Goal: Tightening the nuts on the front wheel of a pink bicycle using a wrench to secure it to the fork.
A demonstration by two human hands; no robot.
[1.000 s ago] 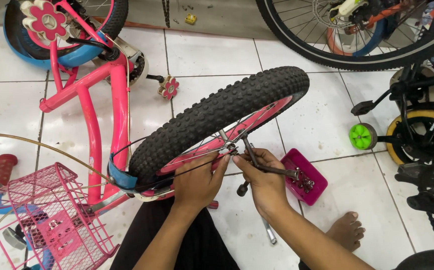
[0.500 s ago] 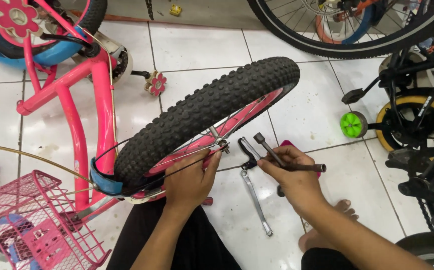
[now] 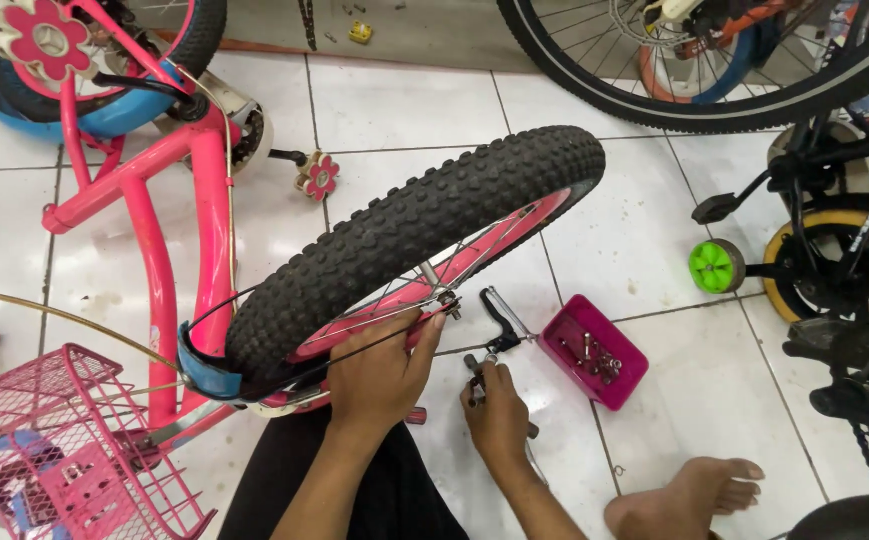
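Wheel of upturned pink bicycle steadied at axle by left hand pinching near hub, right hand just beside it closed around spanner on floor; axle fastening seemingly unfinished, small parts waiting in pink tray

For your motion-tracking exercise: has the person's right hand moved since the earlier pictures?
Yes. The right hand has dropped from the wheel axle towards the floor, beside the pink tray.
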